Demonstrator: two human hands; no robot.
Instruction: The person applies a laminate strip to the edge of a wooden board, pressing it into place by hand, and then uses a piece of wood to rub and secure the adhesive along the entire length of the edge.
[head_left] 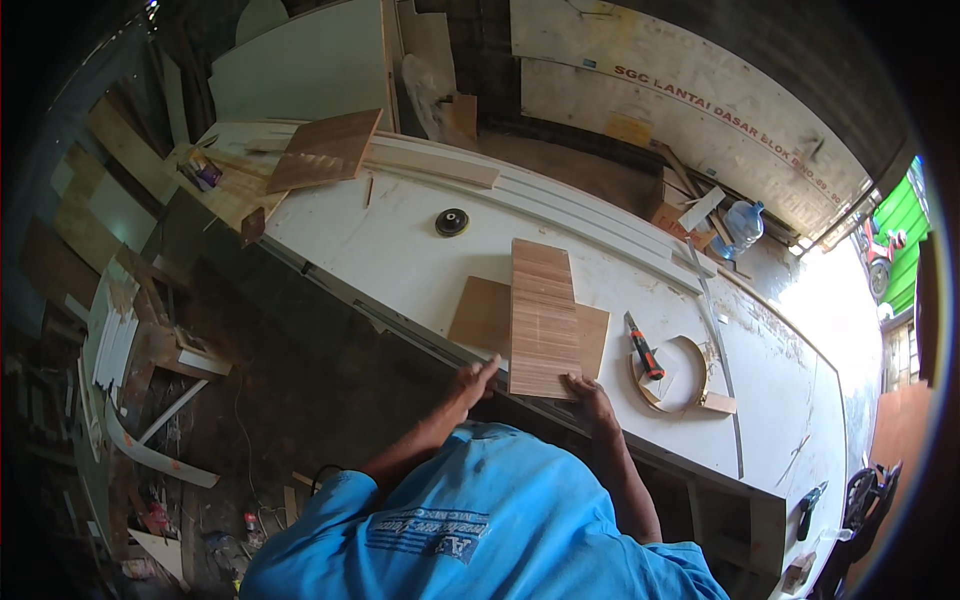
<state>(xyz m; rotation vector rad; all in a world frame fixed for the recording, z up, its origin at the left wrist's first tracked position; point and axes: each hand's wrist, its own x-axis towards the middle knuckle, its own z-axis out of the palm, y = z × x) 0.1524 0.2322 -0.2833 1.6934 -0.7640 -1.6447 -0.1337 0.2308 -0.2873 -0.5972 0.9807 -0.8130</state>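
Note:
A brown wood-grain board (pixel 543 315) lies lengthwise away from me over a plain brown panel (pixel 478 318) on the white worktable. My right hand (pixel 594 400) grips the near right corner of the wood-grain board, thumb on top and the other fingers partly hidden. Just left of the board's near end, at the table edge, is my left hand (pixel 472 388), a finger stretched out and a small gap between it and the board. To the right lie a utility knife (pixel 645 348) with a black and orange handle and a coil of edge-banding strip (pixel 640 395).
A round black sanding pad (pixel 452 222) sits farther back on the worktable (pixel 410 270). Another wood-grain board (pixel 325 150) and long white strips (pixel 590 225) lie along the far side. A blue water jug (pixel 741 226) stands beyond; offcuts (pixel 118 335) are stacked at left.

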